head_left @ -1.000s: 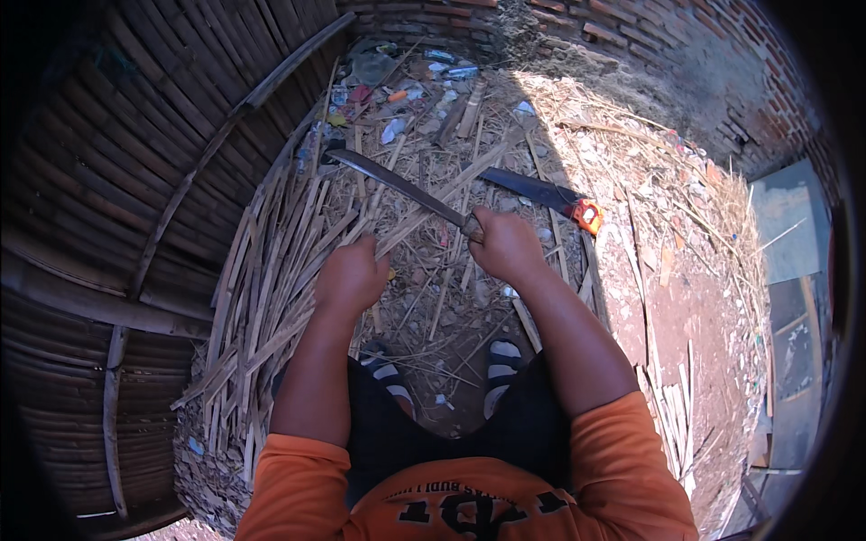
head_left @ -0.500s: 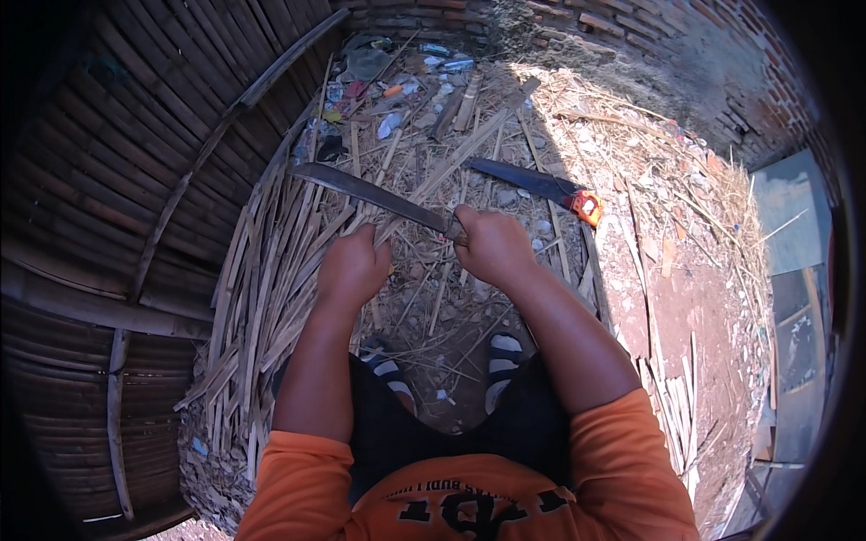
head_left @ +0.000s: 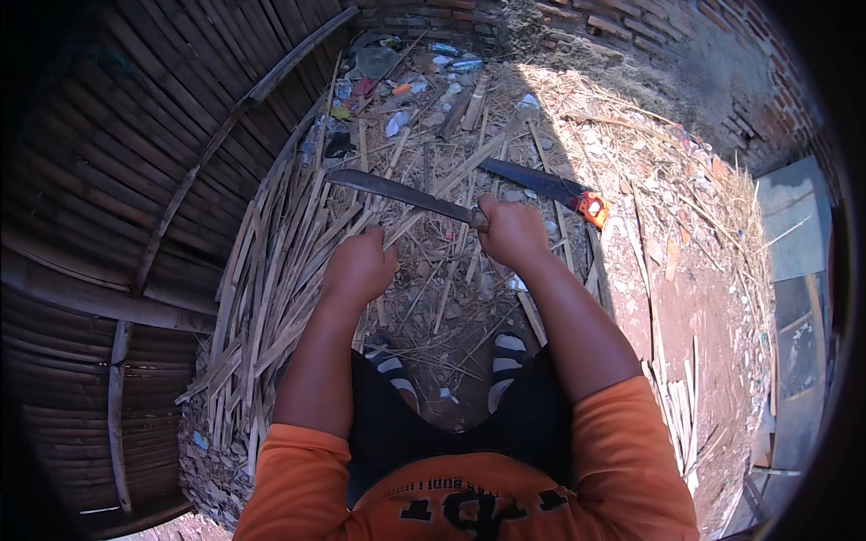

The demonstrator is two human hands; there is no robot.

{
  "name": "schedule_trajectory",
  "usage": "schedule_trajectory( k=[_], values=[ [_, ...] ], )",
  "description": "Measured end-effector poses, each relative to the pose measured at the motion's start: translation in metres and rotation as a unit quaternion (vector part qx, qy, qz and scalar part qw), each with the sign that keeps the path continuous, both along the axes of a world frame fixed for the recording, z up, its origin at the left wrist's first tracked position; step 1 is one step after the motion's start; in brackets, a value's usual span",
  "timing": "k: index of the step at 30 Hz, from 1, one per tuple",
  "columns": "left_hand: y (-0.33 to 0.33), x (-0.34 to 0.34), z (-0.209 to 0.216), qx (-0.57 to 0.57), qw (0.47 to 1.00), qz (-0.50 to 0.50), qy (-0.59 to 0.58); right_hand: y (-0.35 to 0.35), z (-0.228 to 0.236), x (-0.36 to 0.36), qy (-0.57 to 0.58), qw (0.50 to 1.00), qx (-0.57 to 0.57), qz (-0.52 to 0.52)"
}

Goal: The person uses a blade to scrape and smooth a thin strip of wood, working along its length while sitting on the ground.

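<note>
My right hand [head_left: 514,236] is closed round the handle of a machete [head_left: 397,192]. The long dark blade points left and slightly away from me, level above the ground. My left hand [head_left: 361,266] is closed on a long pale bamboo strip [head_left: 462,169] that slants away to the right and passes by the blade. The near end of the strip is hidden by my fist. Whether the blade touches the strip I cannot tell. Beyond my right hand a handsaw [head_left: 541,185] with an orange handle lies on the ground.
Many loose bamboo strips [head_left: 262,288] lie in a pile to my left, beside a bamboo-slat wall [head_left: 99,180]. Scattered litter [head_left: 397,122] and offcuts cover the far ground before a brick wall [head_left: 649,45]. My sandalled feet [head_left: 510,356] stand below my hands.
The machete and my right hand have shifted a little to the right. The bamboo strip in my left hand now lies lower, its far end nearer. The saw has stayed on the ground.
</note>
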State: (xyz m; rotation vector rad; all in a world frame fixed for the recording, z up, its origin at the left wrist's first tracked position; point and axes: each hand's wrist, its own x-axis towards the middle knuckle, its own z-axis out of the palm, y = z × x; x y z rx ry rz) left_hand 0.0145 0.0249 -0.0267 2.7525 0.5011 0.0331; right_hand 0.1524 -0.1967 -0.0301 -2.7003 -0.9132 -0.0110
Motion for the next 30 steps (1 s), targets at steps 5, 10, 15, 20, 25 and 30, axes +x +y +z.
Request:
schedule_trajectory(
  k=[5, 10, 15, 20, 25, 30],
  values=[
    [0.003, 0.002, -0.008, -0.002, 1.0, -0.003, -0.024, 0.013, 0.002, -0.025, 0.003, 1.0, -0.007, 0.029],
    [0.005, -0.006, 0.009, -0.02, 1.0, -0.003, -0.002, -0.011, 0.002, 0.001, -0.023, 1.0, -0.006, -0.009],
    [0.009, -0.009, 0.002, -0.007, 0.999, 0.007, 0.031, -0.019, -0.001, 0.015, -0.009, 0.999, -0.031, -0.037],
    [0.005, -0.011, 0.008, -0.011, 1.0, 0.009, 0.012, -0.003, 0.007, -0.009, 0.001, 0.999, -0.028, 0.037],
    [0.021, -0.021, 0.013, 0.002, 1.0, 0.009, -0.026, -0.049, 0.0, 0.044, 0.033, 0.986, 0.079, -0.143],
    [0.008, -0.013, 0.012, 0.012, 1.0, -0.002, -0.022, -0.044, 0.01, 0.025, 0.016, 0.994, 0.071, -0.079]
  ],
)
